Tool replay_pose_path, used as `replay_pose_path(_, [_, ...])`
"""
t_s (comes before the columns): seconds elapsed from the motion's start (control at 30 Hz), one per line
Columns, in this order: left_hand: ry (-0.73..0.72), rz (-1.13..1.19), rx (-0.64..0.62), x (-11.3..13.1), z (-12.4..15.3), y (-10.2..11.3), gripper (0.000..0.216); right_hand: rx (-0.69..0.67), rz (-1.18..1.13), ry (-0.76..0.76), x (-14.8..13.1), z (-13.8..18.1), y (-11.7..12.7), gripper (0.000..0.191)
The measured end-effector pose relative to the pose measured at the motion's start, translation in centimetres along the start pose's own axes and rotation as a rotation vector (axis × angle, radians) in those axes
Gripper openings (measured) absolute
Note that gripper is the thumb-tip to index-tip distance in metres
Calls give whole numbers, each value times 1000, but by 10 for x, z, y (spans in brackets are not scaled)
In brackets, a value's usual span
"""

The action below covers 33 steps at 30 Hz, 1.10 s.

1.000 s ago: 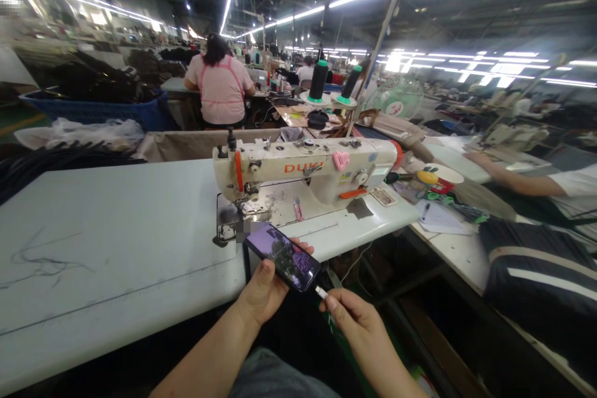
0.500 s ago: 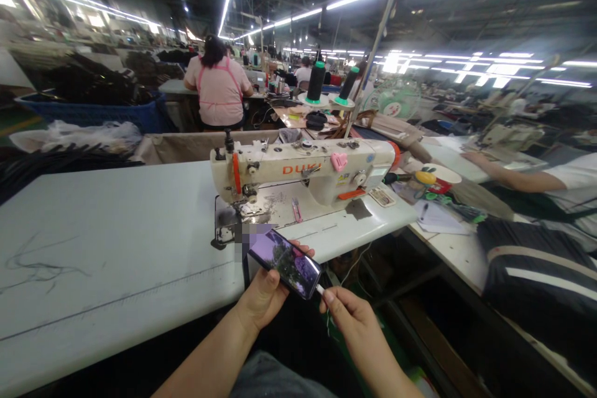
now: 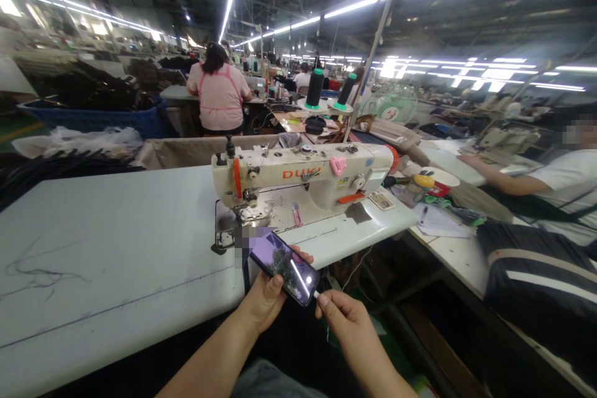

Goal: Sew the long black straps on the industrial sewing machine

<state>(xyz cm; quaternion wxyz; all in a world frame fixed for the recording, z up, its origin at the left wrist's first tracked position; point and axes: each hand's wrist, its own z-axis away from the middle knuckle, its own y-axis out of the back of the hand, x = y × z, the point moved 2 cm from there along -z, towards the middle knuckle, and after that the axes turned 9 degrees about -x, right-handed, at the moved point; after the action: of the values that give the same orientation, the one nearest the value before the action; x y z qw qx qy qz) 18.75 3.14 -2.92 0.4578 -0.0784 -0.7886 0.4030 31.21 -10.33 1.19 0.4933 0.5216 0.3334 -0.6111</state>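
My left hand (image 3: 265, 298) is wrapped round a smartphone (image 3: 284, 264) with a lit screen, its thumb along the near edge and fingertips showing at the far edge. Between the thumb and forefinger of my right hand (image 3: 342, 317) is the white plug of a charging cable (image 3: 316, 294), held at the phone's lower right end. Whether the plug is fully seated I cannot tell. The thin white cord hangs below that hand. Just beyond the phone stands a white sewing machine (image 3: 298, 177) with orange trim, and pink thread snips (image 3: 297, 214) lie on its bed.
A white sewing table (image 3: 140, 230) with loose dark threads spreads to the left. Black thread cones (image 3: 315, 88) stand behind the machine. To the right are a cluttered side table (image 3: 448, 249), dark fabric (image 3: 536, 280) and a co-worker's arm (image 3: 504, 177). Another person (image 3: 219, 96) sits ahead.
The view has shifted slightly. The phone has tilted a little, and a bright light reflection now crosses its screen. Both hands keep their hold.
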Motion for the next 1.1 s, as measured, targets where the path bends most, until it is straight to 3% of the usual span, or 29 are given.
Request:
replay_pose_path(0.13, [28,13,-43,1,-3,1,81,-138,-362,-36,-9,-3,3,56])
replay_pose_path(0.3, [76,-16,-83,-3,-5,2,84,-98,-748,-187,-4,-9,2,49])
replay_pose_path(0.4, [93,-61,-74,-6,-3,2,85,-101,-855,-203,7,-12,-2,45])
replay_pose_path(0.57, [124,-43,-41,-12,-2,-1,89,-177,-913,-45,9,-13,-4,37])
replay_pose_path(0.67, [158,-50,-65,-15,-6,-5,91,-152,-877,-8,9,-11,1,40])
replay_pose_path(0.77, [213,-86,-101,-19,-9,-8,88,-63,-822,-26,18,-8,13,48])
replay_pose_path(0.9, [298,-167,-163,-20,-7,-8,81,157,-745,-39,33,-2,45,53])
replay_pose_path(1.1, [471,-294,-173,-9,12,4,59,552,-683,70,52,-1,134,54])
